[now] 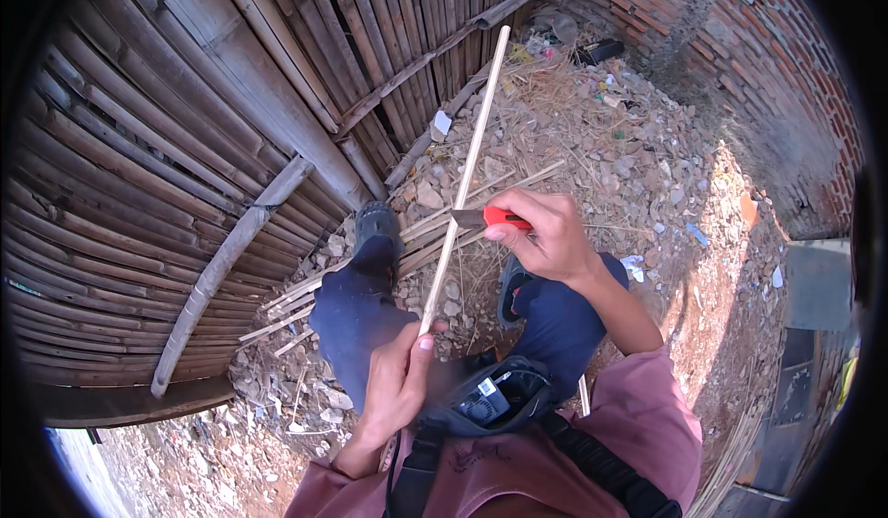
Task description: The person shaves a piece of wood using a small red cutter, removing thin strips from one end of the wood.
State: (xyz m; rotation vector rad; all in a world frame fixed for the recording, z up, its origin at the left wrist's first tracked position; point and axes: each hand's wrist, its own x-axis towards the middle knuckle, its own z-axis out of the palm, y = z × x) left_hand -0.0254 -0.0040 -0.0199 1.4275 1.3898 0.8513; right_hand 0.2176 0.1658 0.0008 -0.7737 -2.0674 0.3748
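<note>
Dusty-pink cloth shirt (657, 407) and black webbing straps (610, 465) span the lower edge of the frame, where an open black fabric pouch (507, 425) gapes at the wearer's waist. At lower centre, the left hand (396, 370) pinches the bottom end of a pale, straight, slender wooden strip (476, 139) between thumb and curled fingers; the strip slants up through the centre to the upper middle of the frame. Just right of centre, the right hand (546, 231) is closed around a red-handled knife (507, 219), thumb pressed to the handle. Its flat, dark metal blade meets the strip near mid-length; how deeply it bites, if at all, cannot be told. Dark blue cloth trousers (351, 333) and a dark, rounded shoe (377, 227) show below and left of centre, beside a loose spread of long, thin, tan strips (425, 252) on the ground. Jagged stone rubble (647, 176), straw and scraps roughen the ground to the upper right. Weathered grey-brown bamboo poles (157, 148), ribbed and tightly ranked, form a wall across the upper left, facing a coarse red brick wall (795, 74) at the upper right
</note>
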